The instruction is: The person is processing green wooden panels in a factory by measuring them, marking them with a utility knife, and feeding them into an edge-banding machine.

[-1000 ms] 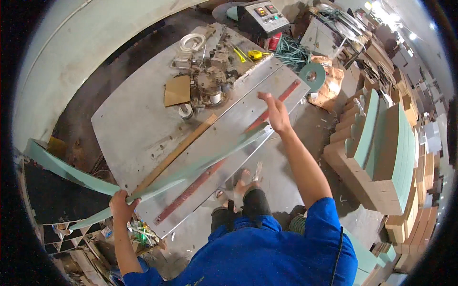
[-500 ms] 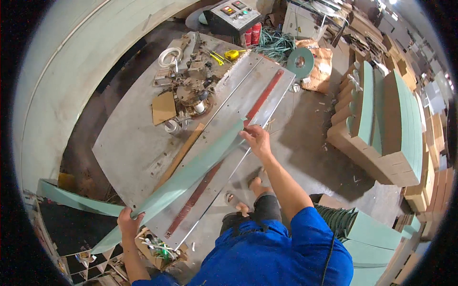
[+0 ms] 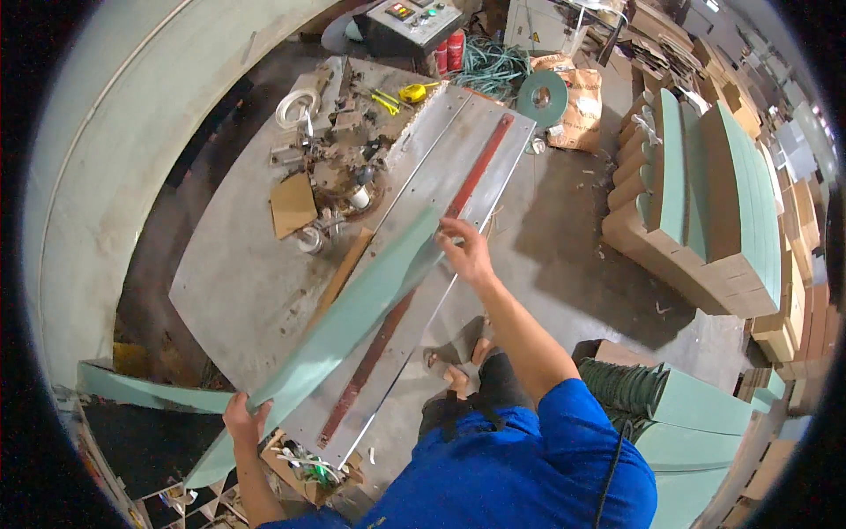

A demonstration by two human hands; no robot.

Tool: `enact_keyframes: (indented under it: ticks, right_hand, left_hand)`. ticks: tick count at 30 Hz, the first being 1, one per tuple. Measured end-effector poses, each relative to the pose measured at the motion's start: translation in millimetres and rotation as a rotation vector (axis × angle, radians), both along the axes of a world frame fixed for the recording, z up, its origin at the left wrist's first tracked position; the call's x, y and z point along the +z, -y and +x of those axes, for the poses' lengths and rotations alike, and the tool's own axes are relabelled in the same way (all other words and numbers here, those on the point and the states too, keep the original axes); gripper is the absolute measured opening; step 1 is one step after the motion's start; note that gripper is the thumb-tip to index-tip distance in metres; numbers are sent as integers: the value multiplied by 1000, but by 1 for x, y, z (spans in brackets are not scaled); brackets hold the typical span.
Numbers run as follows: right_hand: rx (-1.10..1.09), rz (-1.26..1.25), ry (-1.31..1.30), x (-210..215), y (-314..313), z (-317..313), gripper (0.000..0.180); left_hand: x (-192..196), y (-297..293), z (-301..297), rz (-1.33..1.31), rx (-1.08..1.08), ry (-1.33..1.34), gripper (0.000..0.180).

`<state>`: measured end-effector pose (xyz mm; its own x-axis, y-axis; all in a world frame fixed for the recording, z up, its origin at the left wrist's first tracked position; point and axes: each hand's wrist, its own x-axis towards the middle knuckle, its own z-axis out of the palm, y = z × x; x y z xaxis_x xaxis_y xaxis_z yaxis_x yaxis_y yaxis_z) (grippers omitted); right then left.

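Observation:
A long pale green strip slants over the metal worktable, its broad face turned up. My left hand is closed on its edge near the lower left. Thumb and fingers of my right hand pinch its edge close to the far upper end. Beneath the strip runs a red-brown bar set along a bright metal plate, partly covered by it. Beyond my left hand, green material continues down past the table's corner. Another curved green strip lies to the left of that hand.
Machine parts, a yellow tape measure and a brown wooden strip lie on the table. A control box stands behind. Stacked green-faced boards are at right, more green pieces beside me, a scrap box below.
The strip has rolled so more of its broad face shows. My right hand has moved slightly left with the strip's far end. Both hands keep hold, and the whole view has shifted a little.

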<state>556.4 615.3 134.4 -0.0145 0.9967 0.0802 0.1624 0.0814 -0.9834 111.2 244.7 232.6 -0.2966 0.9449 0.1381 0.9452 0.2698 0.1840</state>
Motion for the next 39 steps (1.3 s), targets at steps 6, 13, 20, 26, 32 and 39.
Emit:
enact_keyframes:
  ticks: [6,13,20,26,32,39]
  right_hand:
    - [65,289,474,36,-13,11,26]
    - [64,235,511,34,-21,2,21]
    - [-88,-214,397,-20,-16,52,29]
    - [-139,211,131,-34,-58,170,46]
    - [621,541,442,122,-10,-22,47]
    - [1472,728,910,123,150,-224,66]
  left_hand:
    - [11,-2,11,-16,72,9,43]
    - [16,0,16,-79,113,28,42]
    - [23,4,19,-192,141,-49,43]
    - [14,-4,14,-228,174,15,55]
    - [37,13,41,-303,359,39,67]
    - [-14,32,142,465,901,7,100]
